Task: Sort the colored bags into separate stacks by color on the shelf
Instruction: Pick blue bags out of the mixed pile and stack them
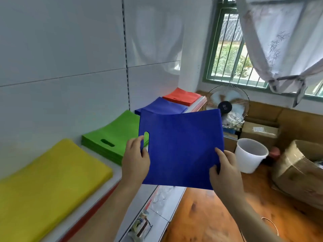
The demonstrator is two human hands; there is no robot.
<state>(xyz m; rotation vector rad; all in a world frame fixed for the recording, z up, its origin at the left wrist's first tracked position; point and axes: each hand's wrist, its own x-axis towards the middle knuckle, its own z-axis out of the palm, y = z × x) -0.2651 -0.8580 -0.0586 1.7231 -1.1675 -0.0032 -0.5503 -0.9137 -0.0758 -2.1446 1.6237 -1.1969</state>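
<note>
I hold a flat blue bag (181, 145) in the air in front of the shelf (115, 179). My left hand (135, 159) grips its left edge by the handle slot, and my right hand (224, 170) pinches its lower right corner. Along the shelf lie four stacks: yellow bags (49, 186) nearest, green bags (113, 135) behind them, then blue bags (162, 106), and red bags (181, 96) farthest. The held bag hides part of the green and blue stacks.
A running fan (227, 105) stands past the shelf end. A white bucket (250, 154) and cardboard boxes (300, 170) sit on the wooden floor to the right. A lower shelf (157, 215) holds small items. A window with a tied curtain (279, 46) is behind.
</note>
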